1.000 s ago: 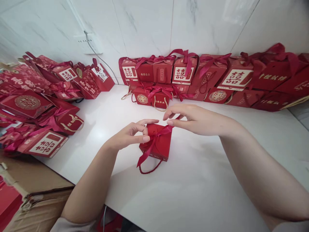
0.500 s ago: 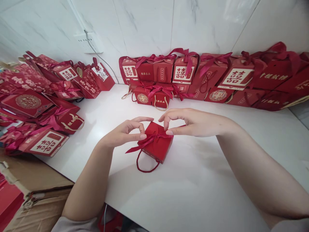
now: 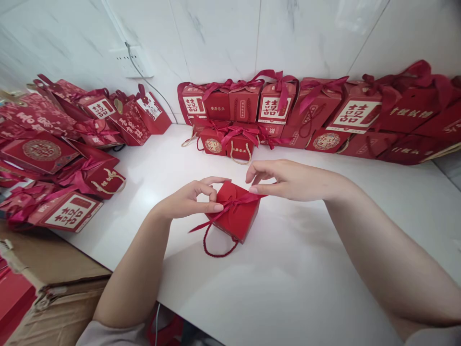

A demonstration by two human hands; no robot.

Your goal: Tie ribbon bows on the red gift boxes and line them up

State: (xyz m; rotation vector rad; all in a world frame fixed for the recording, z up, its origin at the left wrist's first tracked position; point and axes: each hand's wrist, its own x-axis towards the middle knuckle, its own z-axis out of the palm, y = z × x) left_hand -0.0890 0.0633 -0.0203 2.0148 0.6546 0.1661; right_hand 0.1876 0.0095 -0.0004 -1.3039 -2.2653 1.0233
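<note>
A small red gift box [image 3: 240, 217] lies on the white table in front of me, tied with a dark pink ribbon [image 3: 239, 199] knotted across its top. Its dark red rope handle [image 3: 220, 254] loops out toward me. My left hand [image 3: 194, 198] holds the box at its left side, thumb pressed on top by the ribbon and fingers curled along the far side. At the box's right edge, my right hand [image 3: 279, 180] pinches the ribbon's right tail between thumb and fingers. The left tail hangs loose over the near left edge.
Red boxes with ribbons [image 3: 245, 103] stand stacked along the tiled wall. More red boxes and bags [image 3: 54, 154] crowd the left side. A cardboard carton [image 3: 65, 293] stands by the table's left edge. A cable hangs from the wall socket [image 3: 135, 62].
My right hand has shifted slightly right, drawing the ribbon's right tail outward and lifting it a little. My left thumb has slid slightly inward onto the box top. The box stays in place.
</note>
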